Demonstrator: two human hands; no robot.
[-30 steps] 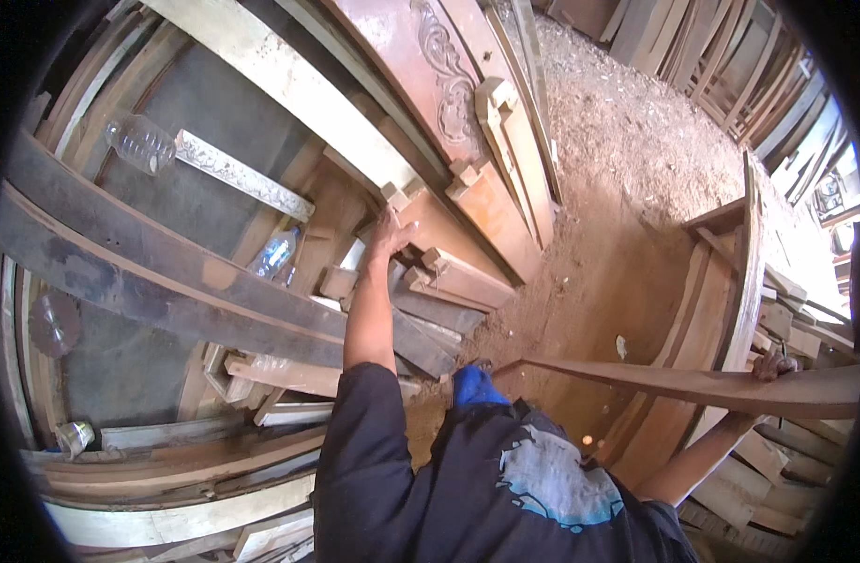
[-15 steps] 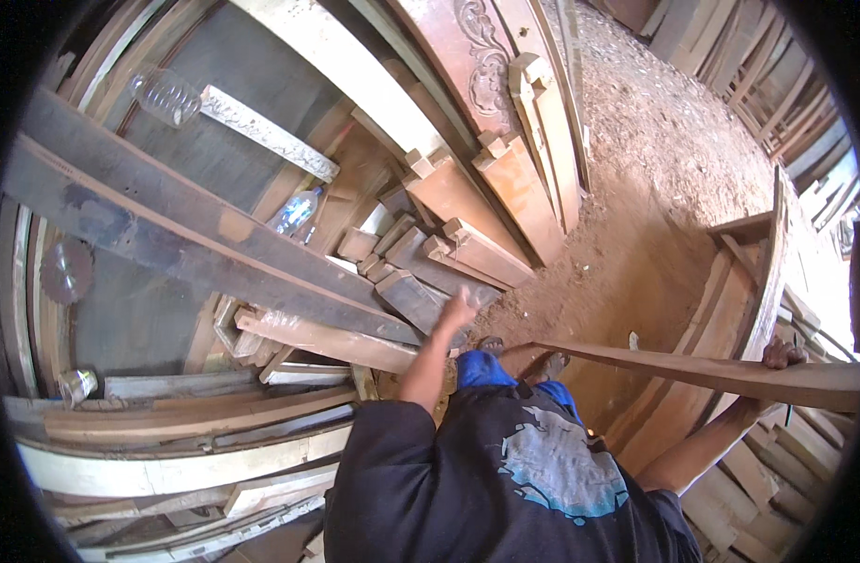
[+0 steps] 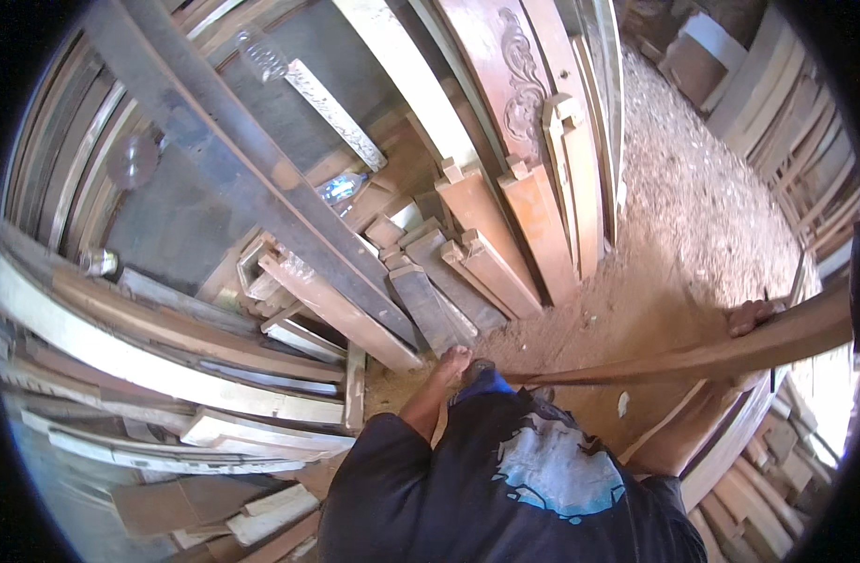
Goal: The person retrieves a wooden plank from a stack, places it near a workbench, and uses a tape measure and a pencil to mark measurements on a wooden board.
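My right hand (image 3: 751,317) is wrapped over the upper edge of a long brown wooden plank (image 3: 702,359). The plank slants from the right side down toward my feet, and its low end is near the ground. A thin dark stick (image 3: 773,379) shows just below that hand; I cannot make out what it is. My left hand (image 3: 454,359) hangs in front of my body, above the foot of the leaning boards and apart from the plank. Its fingers are too small and foreshortened to read. Closest to it are a dark short board (image 3: 428,310) and a pale brown beam (image 3: 341,314).
Boards with cut tenons (image 3: 540,230) and a carved reddish panel (image 3: 491,70) lean ahead. Two long dark beams (image 3: 233,169) cross the left. A plastic bottle (image 3: 342,188) lies among offcuts. Stacked lumber (image 3: 224,375) fills the lower left; more wood stands far right. Sawdust covers the floor (image 3: 655,253).
My view has swung, shifting the leaning boards. The left hand has drawn back and down toward my body. The right hand still holds the plank, whose right end now sits higher.
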